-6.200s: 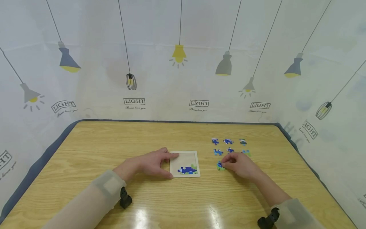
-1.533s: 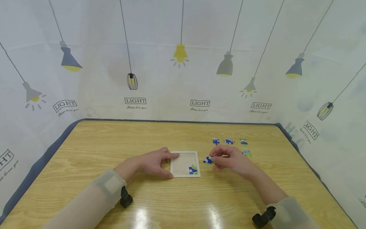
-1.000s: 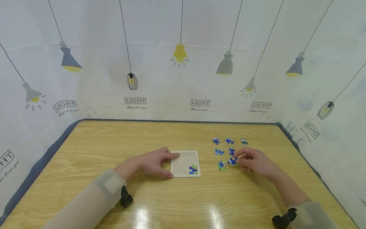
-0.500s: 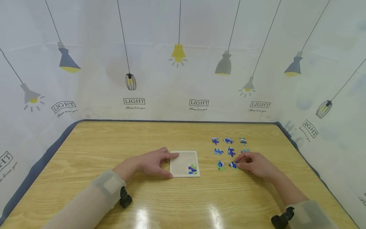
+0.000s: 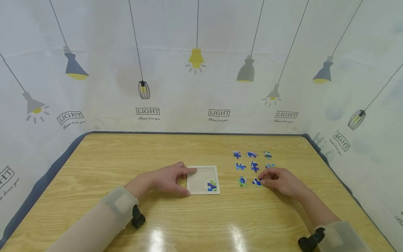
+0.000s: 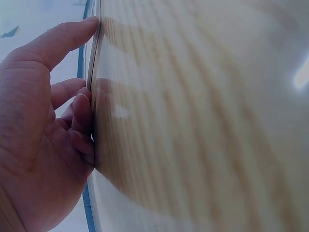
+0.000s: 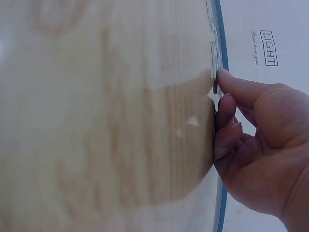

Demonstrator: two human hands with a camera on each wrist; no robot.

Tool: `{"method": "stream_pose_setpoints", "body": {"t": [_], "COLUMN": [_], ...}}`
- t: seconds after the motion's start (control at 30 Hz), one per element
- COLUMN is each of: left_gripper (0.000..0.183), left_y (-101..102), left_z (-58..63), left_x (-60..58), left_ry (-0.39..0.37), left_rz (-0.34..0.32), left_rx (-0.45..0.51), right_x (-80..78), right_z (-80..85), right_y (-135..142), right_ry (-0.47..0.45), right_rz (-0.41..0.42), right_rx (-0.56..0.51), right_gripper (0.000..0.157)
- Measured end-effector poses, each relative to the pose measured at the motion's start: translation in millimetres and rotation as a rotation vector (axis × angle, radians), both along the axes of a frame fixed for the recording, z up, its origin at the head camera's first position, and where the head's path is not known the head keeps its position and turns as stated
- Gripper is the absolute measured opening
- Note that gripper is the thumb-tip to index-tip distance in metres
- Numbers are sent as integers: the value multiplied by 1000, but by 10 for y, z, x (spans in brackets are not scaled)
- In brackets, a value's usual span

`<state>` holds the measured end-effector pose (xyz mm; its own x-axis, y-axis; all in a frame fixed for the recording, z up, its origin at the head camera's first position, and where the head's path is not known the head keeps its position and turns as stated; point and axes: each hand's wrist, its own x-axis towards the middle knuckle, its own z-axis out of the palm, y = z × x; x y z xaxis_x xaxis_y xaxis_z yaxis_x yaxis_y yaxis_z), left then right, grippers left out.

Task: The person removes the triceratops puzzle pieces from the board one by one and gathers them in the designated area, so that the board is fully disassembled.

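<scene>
My left hand [image 5: 168, 177] rests at the left side of a square white puzzle frame [image 5: 218, 176]. Its index finger reaches over the top left of the frame and its thumb touches the lower left corner; the other fingers curl beneath in the left wrist view. A green and blue piece [image 5: 212, 186] fills the frame's lower right corner. To the right, my right hand [image 5: 281, 182] pinches a blue and white puzzle piece [image 5: 256, 182] at the table surface. In the right wrist view the thumb [image 7: 229, 82] lies on the piece's edge, other fingers curled.
Several loose puzzle pieces lie in rows right of the frame, among them a green and blue one [image 5: 242, 181] and a dark blue one [image 5: 254, 166]. The wooden table [image 5: 189, 220] ends at a white cloth backdrop [image 5: 185, 119] printed with lamps.
A blue piece left the frame; my right hand carried it rightward and lowered it onto the table beside the green and blue piece. Over the last half second it shifted slightly. My left hand stayed.
</scene>
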<state>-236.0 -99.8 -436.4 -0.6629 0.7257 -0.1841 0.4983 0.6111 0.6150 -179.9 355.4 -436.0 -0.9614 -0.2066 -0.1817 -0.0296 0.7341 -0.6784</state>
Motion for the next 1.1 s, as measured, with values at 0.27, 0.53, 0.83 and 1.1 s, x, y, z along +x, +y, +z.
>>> {"method": "stream_pose_setpoints", "body": {"t": [0.27, 0.53, 0.83, 1.1], "left_gripper": [89, 89, 89, 89], "left_y": [0, 14, 2, -6], "left_z": [-13, -16, -23, -31], "left_x": [-13, -15, -24, -20], "left_ry": [9, 6, 3, -1], "left_rz": [-8, -8, 5, 9], "left_rx": [6, 5, -5, -2], "right_x": [-1, 49, 73, 22], "right_z": [11, 162, 205, 148], "right_y": [55, -153, -806, -1311], "right_ry": [-25, -16, -84, -126], "right_rz": [-35, -30, 120, 202], "right_rx": [-29, -147, -288, -260], "right_gripper": [28, 32, 32, 25]}}
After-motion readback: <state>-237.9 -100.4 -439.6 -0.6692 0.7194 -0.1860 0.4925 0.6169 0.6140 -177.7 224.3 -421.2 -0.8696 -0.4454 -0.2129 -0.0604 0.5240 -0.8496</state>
